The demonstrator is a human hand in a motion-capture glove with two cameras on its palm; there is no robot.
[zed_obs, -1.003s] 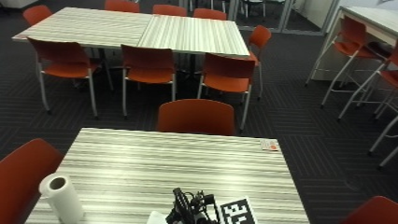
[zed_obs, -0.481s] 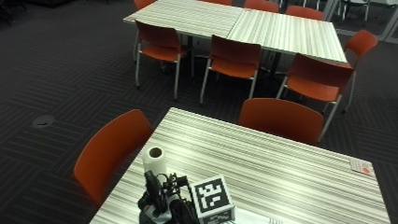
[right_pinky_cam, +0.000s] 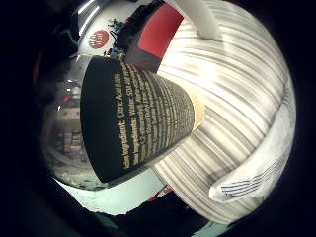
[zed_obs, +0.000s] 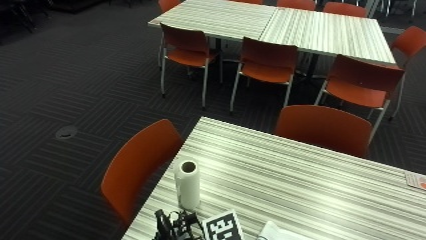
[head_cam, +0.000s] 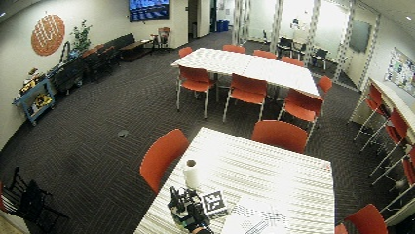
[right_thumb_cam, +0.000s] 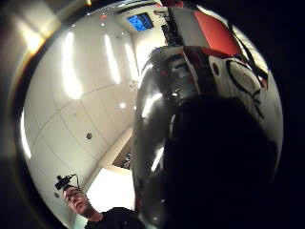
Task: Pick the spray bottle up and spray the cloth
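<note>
My gloved right hand (zed_obs: 172, 228) is at the near edge of the striped table (zed_obs: 299, 175), just in front of a paper towel roll. It holds the spray bottle (right_pinky_cam: 143, 123); the bottle's black label with gold print fills the little finger side palm view. In the thumb side palm view the bottle's shiny upper part (right_thumb_cam: 157, 109) is close against the palm, partly behind a dark gloved finger. The white cloth (right_pinky_cam: 256, 168) with thin blue stripes lies flat on the table beside the bottle. In the wide outside view the cloth (head_cam: 256, 220) is just right of my hand (head_cam: 188, 214).
An upright paper towel roll (zed_obs: 187, 184) stands near the table's left edge, close behind my hand. Orange chairs (zed_obs: 140, 165) stand at the left side and far side (zed_obs: 324, 127) of the table. A small card (zed_obs: 416, 180) lies at the far right corner.
The outside camera has swung, so its whole picture has shifted. My hand stays at the near table edge by the paper towel roll.
</note>
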